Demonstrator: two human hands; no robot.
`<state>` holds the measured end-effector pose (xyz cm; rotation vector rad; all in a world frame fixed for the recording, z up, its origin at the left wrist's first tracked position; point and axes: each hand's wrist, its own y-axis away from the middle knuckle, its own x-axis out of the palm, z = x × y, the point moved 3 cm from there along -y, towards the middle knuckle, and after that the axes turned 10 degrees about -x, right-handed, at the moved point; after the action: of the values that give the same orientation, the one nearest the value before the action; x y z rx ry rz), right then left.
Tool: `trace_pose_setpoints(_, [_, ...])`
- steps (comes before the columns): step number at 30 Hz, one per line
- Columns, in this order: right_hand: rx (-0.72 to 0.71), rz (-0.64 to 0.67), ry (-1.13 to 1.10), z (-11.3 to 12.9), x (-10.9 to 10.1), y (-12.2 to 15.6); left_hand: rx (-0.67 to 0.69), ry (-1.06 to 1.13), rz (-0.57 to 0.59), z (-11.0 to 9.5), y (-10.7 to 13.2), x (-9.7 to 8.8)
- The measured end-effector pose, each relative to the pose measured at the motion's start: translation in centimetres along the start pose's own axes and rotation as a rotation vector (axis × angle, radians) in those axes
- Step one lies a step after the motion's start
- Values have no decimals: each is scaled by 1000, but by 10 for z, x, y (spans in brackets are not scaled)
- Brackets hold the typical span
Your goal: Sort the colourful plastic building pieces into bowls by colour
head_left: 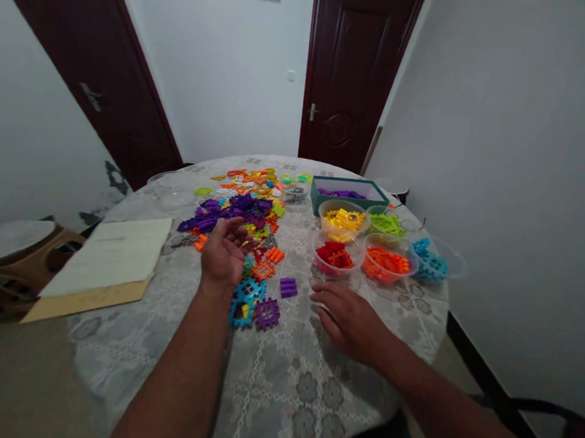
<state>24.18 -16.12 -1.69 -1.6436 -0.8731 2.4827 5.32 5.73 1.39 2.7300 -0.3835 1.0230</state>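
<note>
My left hand (223,256) is held at the near edge of a mixed pile, palm turned to the right and fingers loosely curled apart, with nothing visible in it. Purple plastic building pieces (236,211) lie just beyond it. Nearer me are orange pieces (263,270), blue square pieces (250,291) and a purple square piece (267,313). My right hand (347,318) rests on the tablecloth, fingers stretched to the left and nothing seen in them. A small ribbed purple piece (288,287) lies between the hands, touched by neither.
Clear tubs hold yellow pieces (343,221), red pieces (334,256), orange pieces (386,264), green pieces (385,223) and blue pieces (430,261). A green-sided box (316,197) with purple pieces stands behind. Papers (109,255) lie left on the round table (285,406).
</note>
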Motion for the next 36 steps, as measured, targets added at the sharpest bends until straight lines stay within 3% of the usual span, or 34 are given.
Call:
trace_pose_setpoints(4, [81, 163, 75, 1, 26, -10, 75, -226, -65, -24, 12, -6])
trace_pose_setpoints(7, [109, 267, 99, 2, 39, -27, 139, -673, -57, -31, 37, -29])
trace_pose_setpoints(11, [118, 344, 73, 5, 47, -50, 217, -1356, -44, -8, 75, -77])
trace_pose_setpoints(15, [129, 350, 44, 7, 52, -60, 137, -1739, -37, 27, 94, -108])
trace_pose_setpoints(20, [122, 343, -37, 5, 63, -67, 236, -1831, 16, 42, 86, -100])
trace_pose_setpoints(25, [151, 300, -106, -1, 74, -74, 318, -1795, 63, 44, 69, -92])
trace_pose_setpoints(29, [131, 276, -181, -5, 77, -77, 387, -1805, 36, 41, 55, -93])
trace_pose_setpoints(36, [245, 292, -126, -14, 85, -98, 359, -1700, 84, 31, 21, -87])
